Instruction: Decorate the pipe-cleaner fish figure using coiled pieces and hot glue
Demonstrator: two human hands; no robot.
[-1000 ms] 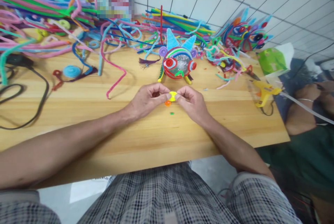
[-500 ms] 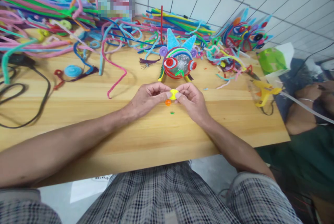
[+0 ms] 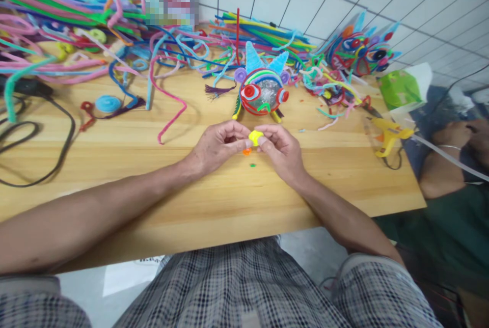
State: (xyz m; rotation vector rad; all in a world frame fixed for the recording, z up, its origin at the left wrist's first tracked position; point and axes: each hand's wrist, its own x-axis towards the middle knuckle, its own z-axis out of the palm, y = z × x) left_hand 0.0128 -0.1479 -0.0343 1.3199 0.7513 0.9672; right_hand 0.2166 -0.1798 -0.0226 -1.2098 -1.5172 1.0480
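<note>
Between my two hands, a small yellow coil [image 3: 255,137], seemingly of pipe cleaner, is pinched at the fingertips. My left hand [image 3: 223,144] grips its left edge with thumb and fingers. On the opposite edge, my right hand [image 3: 280,147] has its thumb pressed against the coil. An orange coil [image 3: 246,151] lies on the table just below, partly covered by the fingers. Nearer to me is a tiny green piece [image 3: 252,165]. Right behind my hands stands a mask-like figure [image 3: 263,93] with blue pointed ears, red-rimmed eyes and a silvery middle.
Loose pipe cleaners [image 3: 69,7] heap along the back and left. A blue coil [image 3: 108,104] and a black cable [image 3: 71,134] lie left. At right are a yellow glue gun [image 3: 389,134], a green packet [image 3: 401,88] and finished masks [image 3: 355,53]. A person's arm [image 3: 439,160] is beyond the right edge.
The yellow coil has turned slightly in my fingers, and more of its face shows. My left thumb has drawn back a little; both hands stay in nearly the same place.
</note>
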